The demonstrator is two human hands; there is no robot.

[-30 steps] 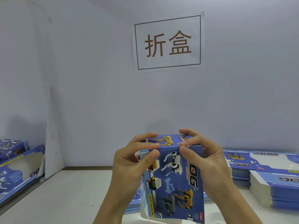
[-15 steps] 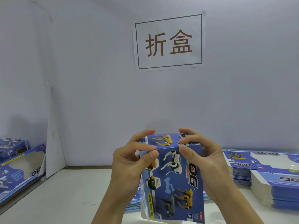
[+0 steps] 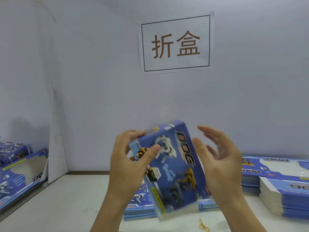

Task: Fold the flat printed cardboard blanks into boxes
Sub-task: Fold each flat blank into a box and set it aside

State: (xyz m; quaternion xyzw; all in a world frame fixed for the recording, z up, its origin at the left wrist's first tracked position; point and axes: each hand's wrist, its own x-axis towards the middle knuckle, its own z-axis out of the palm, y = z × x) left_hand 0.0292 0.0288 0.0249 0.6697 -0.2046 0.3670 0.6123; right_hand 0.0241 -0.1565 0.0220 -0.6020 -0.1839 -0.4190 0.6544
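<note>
A folded blue box (image 3: 173,171) printed with robot dogs is held up above the white table (image 3: 63,198), tilted with its top leaning left and blurred by motion. My left hand (image 3: 132,159) grips its upper left corner, thumb on the front face and fingers curled behind. My right hand (image 3: 219,158) is just right of the box with its fingers spread and relaxed; only the thumb is close to the box's right edge. A stack of flat blanks (image 3: 140,205) lies on the table under the box.
More stacks of flat blanks (image 3: 274,181) sit at the right. Finished boxes (image 3: 15,151) and a windowed box (image 3: 21,174) lie at the left edge. A yellow rubber band (image 3: 204,226) lies near the front. A paper sign (image 3: 175,42) hangs on the wall.
Both hands were pinching the box's top flap shut. Now the right hand has let go and opened, and the left hand has tipped the box to the left.
</note>
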